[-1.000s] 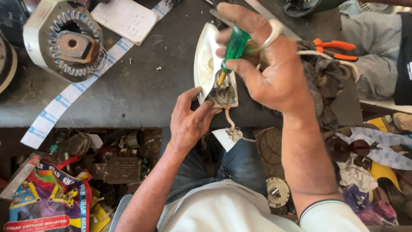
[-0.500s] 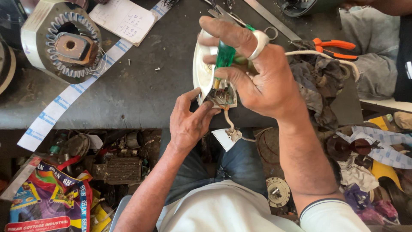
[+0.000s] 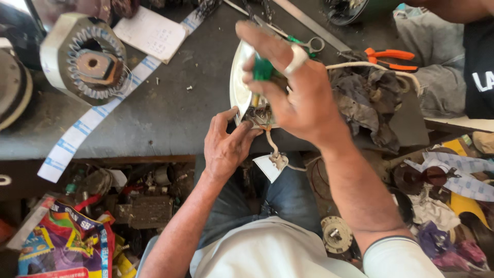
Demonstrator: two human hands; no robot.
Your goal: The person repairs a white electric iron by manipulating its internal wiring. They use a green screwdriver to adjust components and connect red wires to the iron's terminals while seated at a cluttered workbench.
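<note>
A white clothes iron (image 3: pixel 237 82) stands on its side at the near edge of the grey workbench (image 3: pixel 180 103), its rear end open toward the person so that terminals and wires show. The right hand (image 3: pixel 298 98) is closed around a green-handled screwdriver (image 3: pixel 262 69), whose shaft points down into the open rear of the iron; one finger of that hand wears a white wrap. The left hand (image 3: pixel 226 144) presses against the lower rear of the iron, thumb and fingers spread and touching the casing near the wiring rather than closed around anything. A short wire drops from the terminals to a small white plastic piece (image 3: pixel 270 166) hanging just below the bench edge, over the person's lap.

Just right of the iron lies a crumpled dark rag (image 3: pixel 370 103), with a white cord (image 3: pixel 360 66) running over it. Behind it rest orange-handled pliers (image 3: pixel 391 56) and a pair of scissors (image 3: pixel 309 44). To the left on the bench sit a round motor stator (image 3: pixel 85 59), a small paper notepad (image 3: pixel 152 33) and a long strip of white and blue tape (image 3: pixel 87 128).

Below the bench, an open shelf (image 3: pixel 128 201) holds a jumble of metal parts, and a colourful printed bag (image 3: pixel 67 247) lies at lower left; I cannot tell what is in it.
</note>
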